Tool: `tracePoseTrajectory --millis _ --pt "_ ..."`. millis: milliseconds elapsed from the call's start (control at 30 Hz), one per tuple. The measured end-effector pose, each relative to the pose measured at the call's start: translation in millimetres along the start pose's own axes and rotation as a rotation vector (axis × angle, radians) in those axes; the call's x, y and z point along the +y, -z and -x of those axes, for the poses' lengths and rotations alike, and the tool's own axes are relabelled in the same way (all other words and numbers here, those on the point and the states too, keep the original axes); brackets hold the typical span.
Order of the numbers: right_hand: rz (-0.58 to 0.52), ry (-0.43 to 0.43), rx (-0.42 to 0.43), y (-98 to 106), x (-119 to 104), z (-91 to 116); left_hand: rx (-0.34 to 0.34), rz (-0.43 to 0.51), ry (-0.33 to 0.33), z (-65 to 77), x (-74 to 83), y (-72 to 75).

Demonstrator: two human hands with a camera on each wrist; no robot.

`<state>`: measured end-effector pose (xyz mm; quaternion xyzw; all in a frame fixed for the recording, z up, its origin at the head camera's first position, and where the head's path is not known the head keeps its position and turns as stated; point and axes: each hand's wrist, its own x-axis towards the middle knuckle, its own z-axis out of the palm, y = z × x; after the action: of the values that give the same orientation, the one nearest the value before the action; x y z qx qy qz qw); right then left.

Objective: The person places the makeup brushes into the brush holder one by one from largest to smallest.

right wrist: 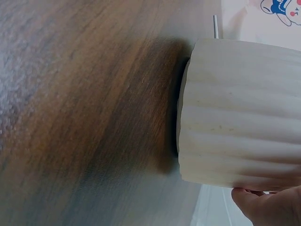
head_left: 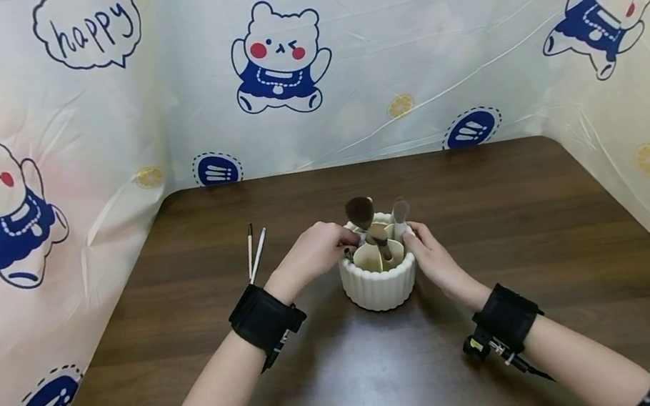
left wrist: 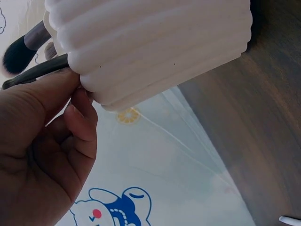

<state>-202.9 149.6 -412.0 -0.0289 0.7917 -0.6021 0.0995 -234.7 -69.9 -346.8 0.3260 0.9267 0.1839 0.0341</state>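
Observation:
A white ribbed makeup brush holder (head_left: 381,285) stands upright on the brown table, with several makeup brushes in its inner compartments. Among them are a large dark-bristled brush (head_left: 359,211) and a pale-headed brush (head_left: 401,210). My left hand (head_left: 325,246) is at the holder's left rim, fingers curled, thumb right at the edge. It pinches a dark makeup brush (left wrist: 40,70) beside the scalloped rim; the exact contact is partly hidden. On the opposite side, my right hand (head_left: 436,259) grips the holder's wall. Only its thumb side shows in the right wrist view, below the ribbed wall (right wrist: 240,113).
Two slim sticks, one white (head_left: 259,254) and one dark-tipped (head_left: 251,251), lie on the table (head_left: 360,400) beyond my left wrist. A printed curtain (head_left: 370,50) with bears closes off the back and both sides. Black straps with cameras sit on both wrists.

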Motion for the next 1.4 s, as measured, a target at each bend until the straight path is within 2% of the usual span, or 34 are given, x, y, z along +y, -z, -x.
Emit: tracePoseTrajectory --millis 167,233,300,367,500,567,600,667,767,900,1000,1167,1400 --pt "-0.003 -0.003 -0.001 -2 0 0 0.009 0.103 0.041 4.2 -6.9 7.2" --pt "-0.008 -0.004 -0.004 -2 0 0 0.035 0.14 0.07 4.9 -13.7 12.0" --pt "-0.011 -0.004 -0.005 -2 0 0 0.092 0.179 0.12 4.8 -23.3 17.0" --pt "-0.014 -0.006 -0.006 -1 0 0 0.208 0.204 0.181 4.2 -36.1 19.9" --pt "-0.003 -0.011 -0.008 -1 0 0 0.577 0.175 0.326 4.6 -65.1 19.1" --pt "-0.001 -0.014 -0.012 -1 0 0 0.737 0.16 0.408 7.7 -79.7 15.7" --pt "-0.001 -0.015 -0.014 -1 0 1 0.791 0.158 0.446 9.8 -86.6 13.9" --pt "-0.007 -0.015 -0.012 -1 1 0 0.841 0.169 0.522 14.7 -99.9 9.5" --pt "-0.007 -0.008 -0.012 -1 1 0 0.828 0.17 0.623 22.8 -118.5 1.3" --pt "-0.002 -0.002 -0.017 0 1 0 0.76 0.174 0.745 34.0 -138.2 -10.3" --pt "-0.001 -0.003 -0.016 -1 1 1 0.708 0.193 0.811 42.1 -147.1 -19.3" --pt "-0.005 -0.003 -0.011 -1 1 1 0.615 0.219 0.863 48.3 -154.2 -28.9" --pt "-0.009 -0.003 -0.008 -1 0 0 0.515 0.206 0.902 47.1 -160.6 -38.8"
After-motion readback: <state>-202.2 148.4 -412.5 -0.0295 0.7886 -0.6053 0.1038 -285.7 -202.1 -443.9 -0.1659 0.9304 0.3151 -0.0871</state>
